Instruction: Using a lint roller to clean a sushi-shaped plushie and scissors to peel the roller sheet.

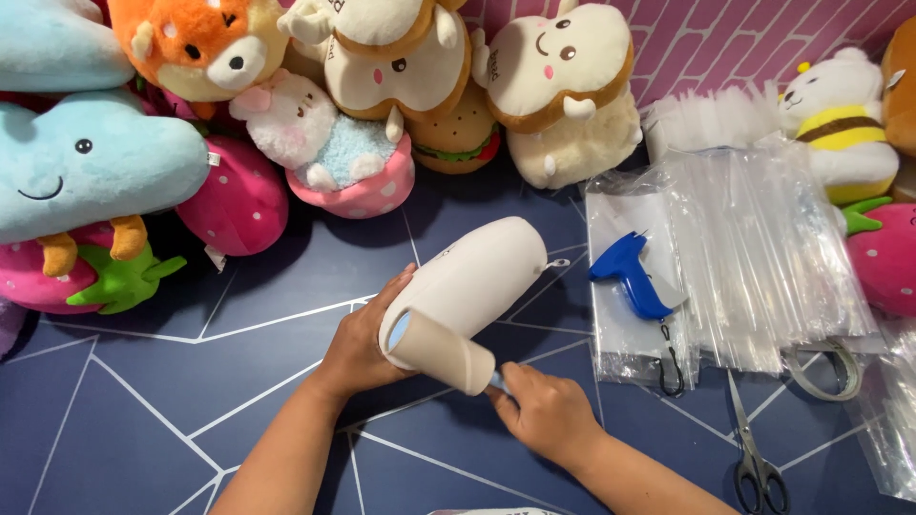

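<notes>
A lint roller (439, 351) with a pale sticky roll lies across the near end of a cream plush toy (474, 278), which rests on its side near the middle of the dark blue floor mat (143, 410) with white line patterns. The left hand (363, 343) cups the plush from the left, fingers curled against its end, steadying it. The right hand (546, 412) is closed around the roller's light blue handle, just below and to the right of the plush, with the roll pressed against the fabric. To the right of the plush, close by, a blue tagging gun (632, 277) lies on a stack of clear plastic bags (744, 257) spread over the mat. A pair of scissors (759, 458) lies near the lower right, below the bags, and a roll of tape (825, 372) sits at the bags' lower edge. Along the far side stands a row of plush toys: a blue cloud (91, 167) at the left, pink strawberries (234, 200), an orange fox (200, 43), cream toast-shaped toys (568, 86), and a bee bear (840, 124) at the right against a pink brick-pattern wall (725, 43).
</notes>
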